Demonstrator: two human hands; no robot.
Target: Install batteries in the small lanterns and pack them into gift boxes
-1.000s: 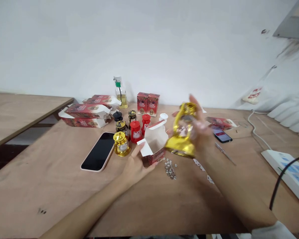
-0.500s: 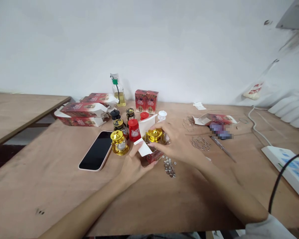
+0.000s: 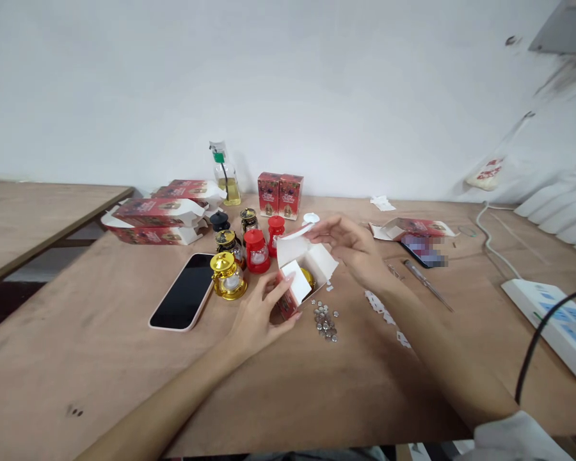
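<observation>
Brown worktop (image 3: 288, 397) reaches back to a pale wall (image 3: 288, 83). Near its middle, your left hand (image 3: 259, 317) holds an open red box (image 3: 284, 303), fingers wrapped around the side. Your right hand (image 3: 348, 246) is at the raised lid (image 3: 290, 248), fingers slightly parted; whether they pinch it is unclear. Inside the box sits a gold lantern (image 3: 309, 276), mostly hidden. Silver discs (image 3: 325, 320) lie just beside the box, towards the front edge; small lanterns (image 3: 256, 253) stand towards the left edge.
</observation>
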